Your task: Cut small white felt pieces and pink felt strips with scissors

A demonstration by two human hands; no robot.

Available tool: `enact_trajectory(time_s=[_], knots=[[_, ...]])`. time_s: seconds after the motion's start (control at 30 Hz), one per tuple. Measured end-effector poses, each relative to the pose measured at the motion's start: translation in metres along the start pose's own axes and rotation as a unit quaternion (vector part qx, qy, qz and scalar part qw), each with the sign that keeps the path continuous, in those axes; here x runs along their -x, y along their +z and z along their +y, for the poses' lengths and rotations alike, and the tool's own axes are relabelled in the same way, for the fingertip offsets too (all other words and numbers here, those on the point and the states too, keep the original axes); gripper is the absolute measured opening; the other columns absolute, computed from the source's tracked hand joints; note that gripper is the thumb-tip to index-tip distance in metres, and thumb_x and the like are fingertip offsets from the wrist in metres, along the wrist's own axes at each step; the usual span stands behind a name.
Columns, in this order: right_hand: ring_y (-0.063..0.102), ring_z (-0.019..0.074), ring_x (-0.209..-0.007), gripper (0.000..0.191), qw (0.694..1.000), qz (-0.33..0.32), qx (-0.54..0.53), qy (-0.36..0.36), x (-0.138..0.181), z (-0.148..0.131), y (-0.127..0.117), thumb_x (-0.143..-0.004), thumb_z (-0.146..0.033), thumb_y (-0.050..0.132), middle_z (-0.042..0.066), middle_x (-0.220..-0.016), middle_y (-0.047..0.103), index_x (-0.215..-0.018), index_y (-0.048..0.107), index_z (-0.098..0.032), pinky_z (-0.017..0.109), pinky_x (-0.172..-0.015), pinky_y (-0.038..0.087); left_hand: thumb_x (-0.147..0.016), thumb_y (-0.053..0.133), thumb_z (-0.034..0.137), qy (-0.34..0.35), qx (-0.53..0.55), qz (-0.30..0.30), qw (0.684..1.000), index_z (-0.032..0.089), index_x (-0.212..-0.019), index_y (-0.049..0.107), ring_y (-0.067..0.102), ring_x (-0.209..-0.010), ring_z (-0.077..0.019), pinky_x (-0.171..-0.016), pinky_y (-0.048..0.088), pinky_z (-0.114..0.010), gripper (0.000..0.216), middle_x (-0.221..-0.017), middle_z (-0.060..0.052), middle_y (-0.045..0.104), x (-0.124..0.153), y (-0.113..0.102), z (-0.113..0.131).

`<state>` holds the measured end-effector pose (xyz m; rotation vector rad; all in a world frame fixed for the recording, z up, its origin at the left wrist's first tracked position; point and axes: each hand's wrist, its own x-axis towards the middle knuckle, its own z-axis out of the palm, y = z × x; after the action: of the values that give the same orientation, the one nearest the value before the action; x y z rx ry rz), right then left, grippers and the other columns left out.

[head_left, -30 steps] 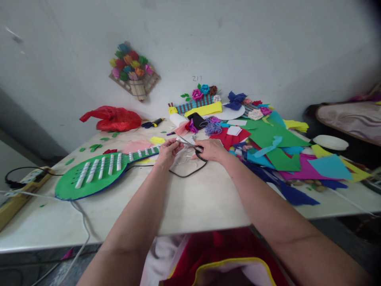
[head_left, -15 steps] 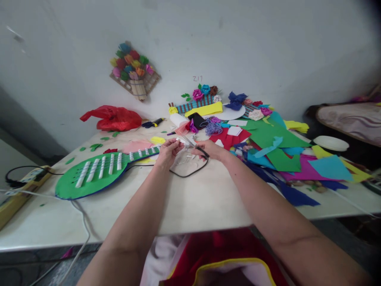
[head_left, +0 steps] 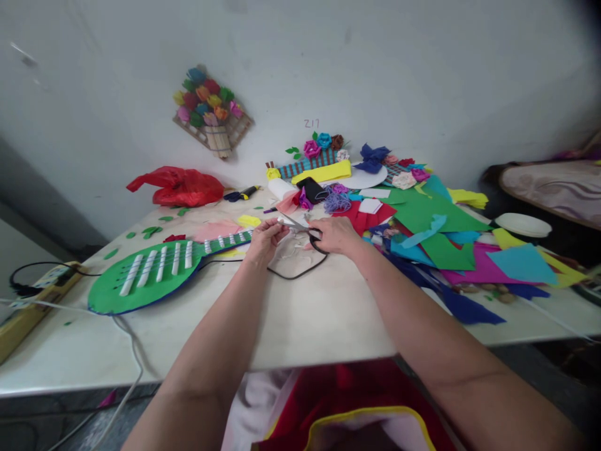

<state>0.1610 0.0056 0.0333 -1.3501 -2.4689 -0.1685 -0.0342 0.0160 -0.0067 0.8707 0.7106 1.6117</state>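
Note:
In my right hand (head_left: pixel 334 235) is a pair of scissors (head_left: pixel 315 237) with black handles, its blades spread and pointing left toward my other hand. My left hand (head_left: pixel 267 239) pinches a small white piece of paper (head_left: pixel 282 221) between thumb and fingers, close to the blade tips. White paper scraps (head_left: pixel 297 252) lie on the table below the hands. A green paper guitar (head_left: pixel 153 275) with white rolled strips across it lies to the left, its neck reaching up to my left hand. A black cord (head_left: pixel 295 277) curves over the table beneath both wrists.
Coloured paper sheets (head_left: pixel 436 213) cover the right side of the table. Purple yarn (head_left: pixel 337 202) and a black phone-like object (head_left: pixel 310 189) lie behind my hands. A red plastic bag (head_left: pixel 181 186) and pliers (head_left: pixel 241 194) sit at the back left; a power strip (head_left: pixel 47 285) is at the left edge.
The scissors' blades have spread apart from nearly closed, and my right hand has turned slightly. My left hand stays almost in place with the white paper.

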Motion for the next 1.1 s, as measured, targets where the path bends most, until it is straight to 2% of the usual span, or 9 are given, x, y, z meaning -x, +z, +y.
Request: enact_trajectory(time_s=[0.37, 0.53, 1.1], knots=[[0.06, 0.0246, -0.092, 0.053, 0.999, -0.017, 0.044, -0.015, 0.003, -0.004, -0.011, -0.073, -0.062, 0.05, 0.007, -0.1, 0.067, -0.11, 0.061, -0.025, 0.03, -0.068, 0.036, -0.061, 0.067, 0.004, -0.004, 0.003, 0.016, 1.0, 0.012, -0.071, 0.06, 0.063, -0.058, -0.0108, -0.067, 0.053, -0.024, 0.015, -0.063, -0.001, 0.065, -0.004, -0.004, -0.003], [0.059, 0.0242, -0.093, 0.056, 0.998, -0.013, 0.054, -0.018, 0.002, -0.004, -0.011, -0.071, -0.062, 0.054, 0.008, -0.101, 0.067, -0.115, 0.059, -0.027, 0.03, -0.07, 0.036, -0.061, 0.067, 0.003, -0.006, 0.006, 0.025, 1.0, 0.013, -0.07, 0.06, 0.063, -0.056, -0.01, -0.066, 0.053, -0.023, 0.015, -0.061, 0.0, 0.064, -0.004, -0.002, -0.001], [0.06, 0.023, -0.087, 0.057, 0.998, -0.005, 0.068, -0.013, 0.001, -0.004, -0.009, -0.075, -0.063, 0.048, 0.008, -0.094, 0.067, -0.116, 0.06, -0.026, 0.029, -0.065, 0.033, -0.065, 0.066, 0.004, -0.006, 0.024, 0.031, 0.999, 0.012, -0.071, 0.06, 0.063, -0.057, -0.0092, -0.064, 0.053, -0.02, 0.012, -0.06, 0.0, 0.064, -0.001, 0.003, 0.002]])
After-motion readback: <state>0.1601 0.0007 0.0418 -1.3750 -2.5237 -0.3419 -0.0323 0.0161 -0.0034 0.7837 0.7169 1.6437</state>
